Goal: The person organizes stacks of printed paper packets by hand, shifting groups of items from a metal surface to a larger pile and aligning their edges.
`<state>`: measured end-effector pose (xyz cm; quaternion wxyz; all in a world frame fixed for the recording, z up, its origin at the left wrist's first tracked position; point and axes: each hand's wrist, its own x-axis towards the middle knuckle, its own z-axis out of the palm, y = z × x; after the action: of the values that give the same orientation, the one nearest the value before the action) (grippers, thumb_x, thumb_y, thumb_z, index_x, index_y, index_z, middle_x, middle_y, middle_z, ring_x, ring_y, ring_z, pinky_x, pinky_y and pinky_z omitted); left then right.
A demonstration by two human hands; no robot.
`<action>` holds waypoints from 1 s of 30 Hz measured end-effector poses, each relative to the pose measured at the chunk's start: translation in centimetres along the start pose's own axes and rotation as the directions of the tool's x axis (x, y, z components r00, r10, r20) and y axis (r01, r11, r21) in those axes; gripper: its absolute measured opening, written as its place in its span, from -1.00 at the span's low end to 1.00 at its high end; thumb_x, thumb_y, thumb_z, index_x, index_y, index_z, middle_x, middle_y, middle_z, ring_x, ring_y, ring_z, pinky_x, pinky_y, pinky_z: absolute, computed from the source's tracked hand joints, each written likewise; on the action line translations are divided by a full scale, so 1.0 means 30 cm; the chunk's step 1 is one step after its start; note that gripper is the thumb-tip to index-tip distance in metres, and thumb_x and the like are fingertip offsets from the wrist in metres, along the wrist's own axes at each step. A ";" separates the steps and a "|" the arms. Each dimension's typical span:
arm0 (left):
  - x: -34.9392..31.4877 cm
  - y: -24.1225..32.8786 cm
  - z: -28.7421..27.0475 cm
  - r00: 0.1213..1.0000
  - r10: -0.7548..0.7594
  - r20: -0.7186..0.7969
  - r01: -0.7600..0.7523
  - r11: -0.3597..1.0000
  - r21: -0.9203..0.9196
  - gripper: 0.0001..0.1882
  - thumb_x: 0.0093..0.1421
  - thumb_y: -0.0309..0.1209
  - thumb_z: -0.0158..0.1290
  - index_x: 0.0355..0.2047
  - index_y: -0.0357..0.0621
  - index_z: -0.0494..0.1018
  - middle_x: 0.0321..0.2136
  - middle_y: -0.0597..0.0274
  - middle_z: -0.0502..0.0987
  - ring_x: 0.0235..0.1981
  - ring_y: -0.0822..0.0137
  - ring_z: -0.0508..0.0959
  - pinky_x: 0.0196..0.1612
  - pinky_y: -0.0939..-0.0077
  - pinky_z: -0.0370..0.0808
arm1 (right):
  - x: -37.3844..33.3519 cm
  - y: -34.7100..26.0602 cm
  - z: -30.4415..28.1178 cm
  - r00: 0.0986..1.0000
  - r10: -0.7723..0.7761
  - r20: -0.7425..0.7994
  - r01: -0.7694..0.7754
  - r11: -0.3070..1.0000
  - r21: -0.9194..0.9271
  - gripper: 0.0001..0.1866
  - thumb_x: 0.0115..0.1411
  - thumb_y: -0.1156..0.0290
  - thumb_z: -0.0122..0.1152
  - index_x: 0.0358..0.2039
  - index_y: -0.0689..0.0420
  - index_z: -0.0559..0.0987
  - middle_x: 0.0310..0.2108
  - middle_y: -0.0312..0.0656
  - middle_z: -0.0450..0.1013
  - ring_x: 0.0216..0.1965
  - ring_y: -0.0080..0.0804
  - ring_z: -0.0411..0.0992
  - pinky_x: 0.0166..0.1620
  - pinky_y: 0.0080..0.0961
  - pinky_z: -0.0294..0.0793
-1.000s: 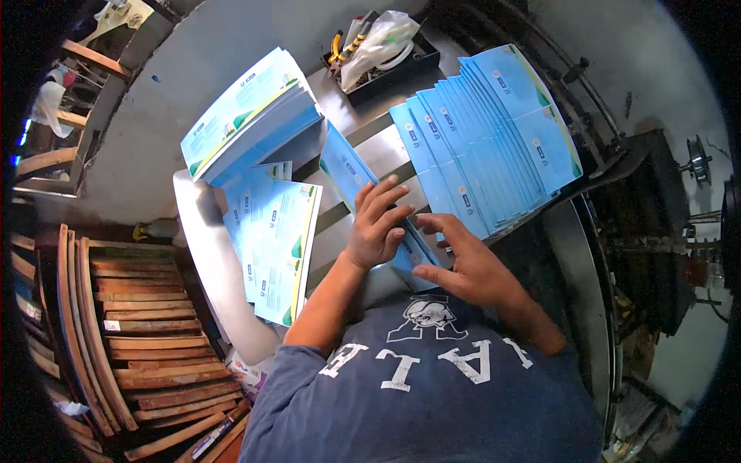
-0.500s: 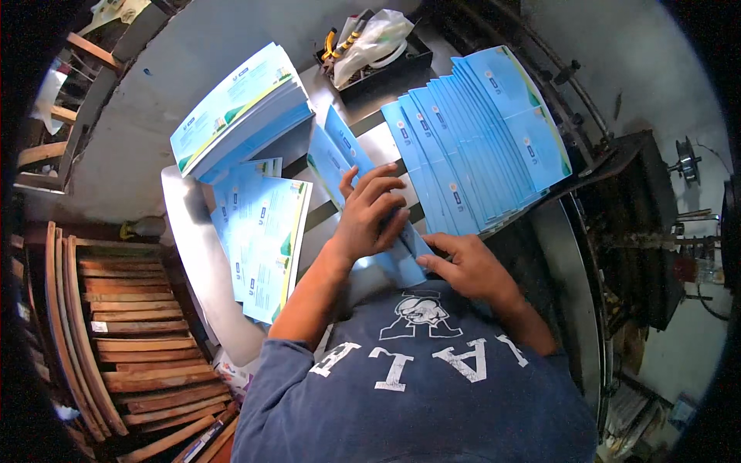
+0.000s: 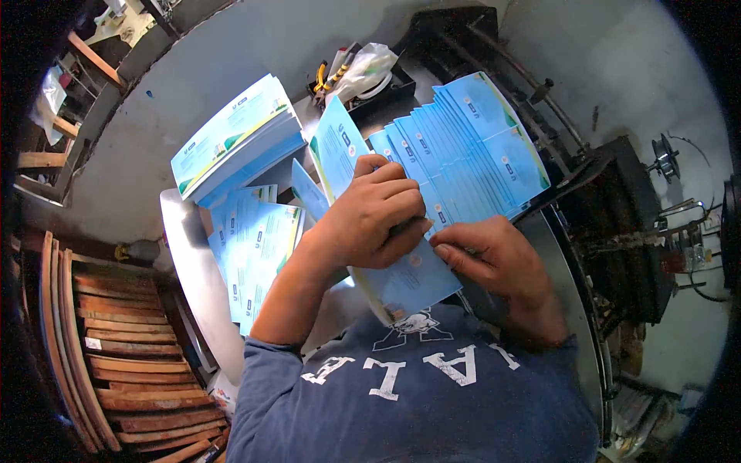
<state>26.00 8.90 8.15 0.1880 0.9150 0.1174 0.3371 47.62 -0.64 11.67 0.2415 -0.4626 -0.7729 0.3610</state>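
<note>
A light-blue printed sheet [image 3: 336,147] lies at a slant in front of me, one end toward my shirt. My left hand [image 3: 378,210] rests across its middle, fingers curled down against it. At the sheet's right edge, my right hand [image 3: 494,258] has thumb and forefinger pinched together; its other fingers are tucked under. Another blue flap [image 3: 309,189] stands up just left of the sheet, partly covered by my left hand. To the right, overlapping folded blue leaflets [image 3: 467,150] lie in a fanned row.
A thick stack of printed sheets [image 3: 235,139] stands at the far left, with loose sheets [image 3: 258,247] nearer me on the metal table [image 3: 181,231]. Beyond is a black tray [image 3: 401,91] holding pliers and a plastic bag. Dark machinery [image 3: 617,224] borders the right; a wooden slatted rack [image 3: 131,339] stands lower left.
The sheet under my hands now shows a wider face, where it looked narrow and folded before. My left hand has shifted slightly right and nearer. The whole view has tilted a little.
</note>
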 end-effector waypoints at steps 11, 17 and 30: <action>-0.017 0.045 -0.059 0.988 -0.098 0.123 0.116 0.981 -0.153 -0.86 0.13 -0.42 0.14 -0.49 -0.08 0.38 -0.55 0.26 0.38 -0.38 0.23 0.40 -0.08 0.28 0.20 | 0.037 0.036 -0.002 0.948 -0.289 0.133 0.287 0.957 0.036 -0.82 0.20 0.36 0.23 -0.22 0.14 0.59 -0.43 -0.05 0.55 -0.39 -0.02 0.56 -0.30 -0.22 0.54; -0.090 0.029 -0.071 0.973 -0.211 0.092 0.229 0.933 -0.277 -0.87 0.16 -0.44 0.09 -0.49 -0.12 0.37 -0.54 0.25 0.35 -0.42 0.21 0.36 -0.12 0.31 0.18 | 0.059 0.018 0.085 0.856 -0.516 -0.043 0.489 0.833 -0.260 -0.74 0.02 0.43 0.31 -0.22 0.12 0.59 -0.40 -0.14 0.58 -0.47 -0.21 0.56 -0.41 -0.31 0.50; -0.247 0.180 -0.054 0.803 -0.564 -0.191 0.590 0.796 0.134 -0.86 0.24 -0.38 0.08 -0.38 -0.17 0.41 -0.45 0.11 0.47 -0.35 0.08 0.46 -0.22 0.20 0.35 | 0.041 0.189 0.260 0.716 0.186 -0.673 0.272 0.813 0.515 -0.92 0.18 0.50 0.13 -0.40 0.19 0.57 -0.50 -0.07 0.51 -0.58 -0.37 0.43 -0.43 -0.37 0.45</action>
<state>19.88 1.93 7.33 0.1866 0.8225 0.4353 0.3151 44.61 -0.40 2.42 0.6518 -0.4477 -0.4865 0.3715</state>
